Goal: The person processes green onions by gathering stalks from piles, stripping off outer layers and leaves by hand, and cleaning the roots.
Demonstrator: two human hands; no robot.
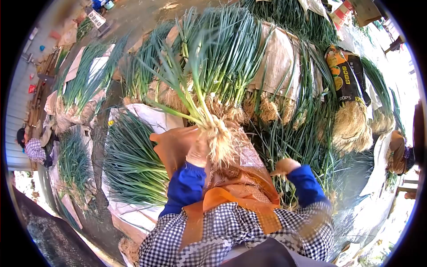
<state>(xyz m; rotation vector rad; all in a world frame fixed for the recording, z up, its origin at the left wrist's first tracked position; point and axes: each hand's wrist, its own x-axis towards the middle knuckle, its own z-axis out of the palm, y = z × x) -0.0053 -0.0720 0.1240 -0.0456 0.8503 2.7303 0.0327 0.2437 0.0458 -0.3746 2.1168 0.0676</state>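
My left hand (198,153) is closed around the lower stalks of a small bunch of green onions (202,111). Their pale, stringy roots hang beside the hand over my lap, and the green leaves fan out upward, slightly blurred. An orange-brown apron (178,144) lies beneath, with root scraps stuck to it. To the right, my right hand (287,166) is held low over a heap of loose green onions (293,147). Its fingers are drawn together and point left; whether anything is between them is hidden.
Trimmed green onions (133,155) lie on a pale sheet at my left. Rows of rooted bundles (231,62) stretch across the front. A black and orange printed bag (344,75) covers one bundle at right. Another person (35,149) sits at far left; a further person (400,153) is at far right.
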